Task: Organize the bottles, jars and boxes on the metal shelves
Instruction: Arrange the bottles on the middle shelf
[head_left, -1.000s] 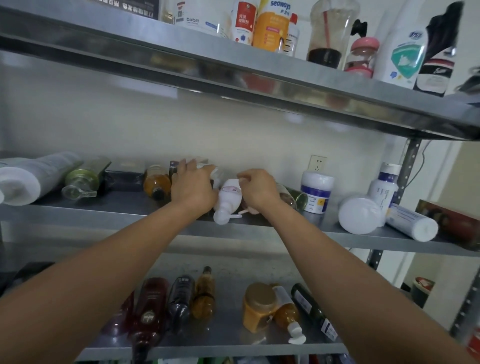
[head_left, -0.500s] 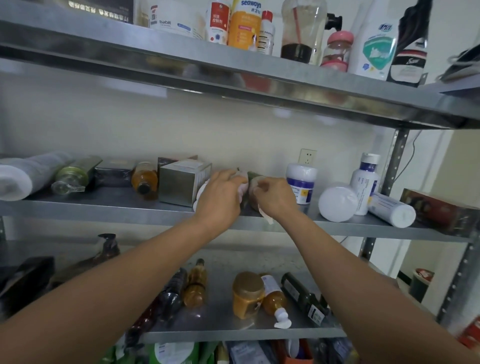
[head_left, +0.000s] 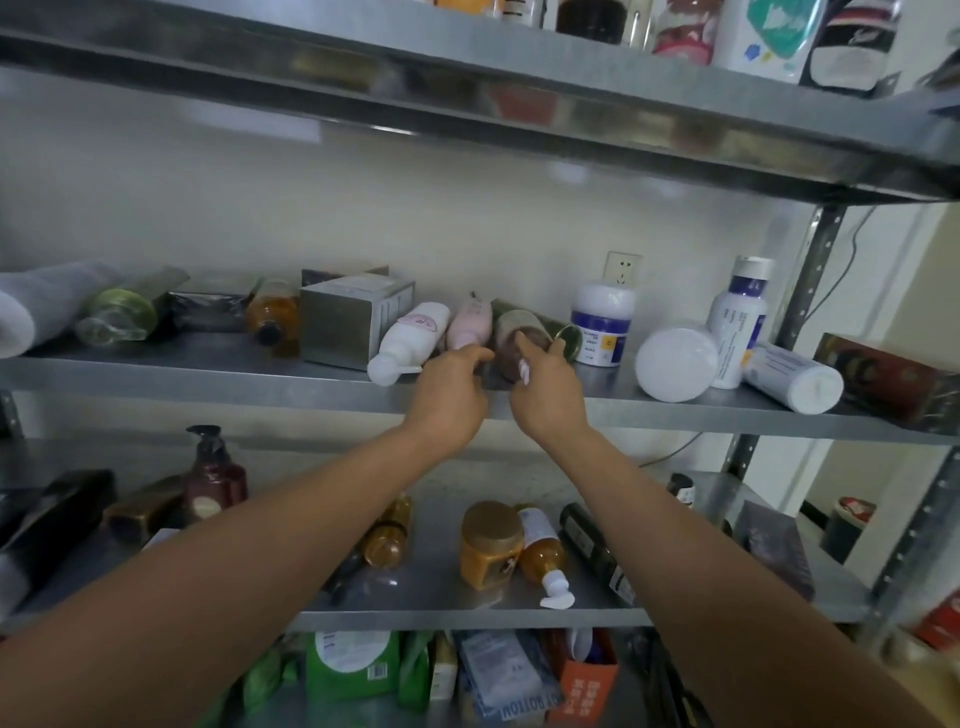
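Two forearms of mine reach up from the bottom corners toward the middle shelf (head_left: 208, 374). Beneath them, nearest me, green packs (head_left: 353, 670) and an orange box (head_left: 587, 686) sit on the lowest level. One level up, the lower shelf (head_left: 467, 618) carries a gold-lidded jar (head_left: 491, 545) just beside an amber pump bottle (head_left: 543, 558), which lies with its white pump toward me. A maroon bottle (head_left: 213, 478) stands upright at the left.

My left hand (head_left: 452, 400) hangs at the middle shelf's front edge. Its fingers (head_left: 470, 356) are loosely apart and hold nothing, their tips just beside the pink bottle (head_left: 470, 322). On my right hand (head_left: 550, 400) the forefinger and thumb are spread in front of the near end of the brown bottle (head_left: 514, 327). I cannot tell whether they touch it.

Three bottles lie side by side, ends toward me: a white bottle (head_left: 410, 338), the pink one, then the brown one, with a green bottle (head_left: 571, 335) behind my right thumb. A silver box (head_left: 353, 322) stands left of them. To the right are a blue-labelled jar (head_left: 602, 322) and a white tub (head_left: 675, 361) on its side.

Behind, a socket (head_left: 623, 267) sits on the wall. Overhead, the top shelf (head_left: 363, 78) holds more containers, cut off by the frame.
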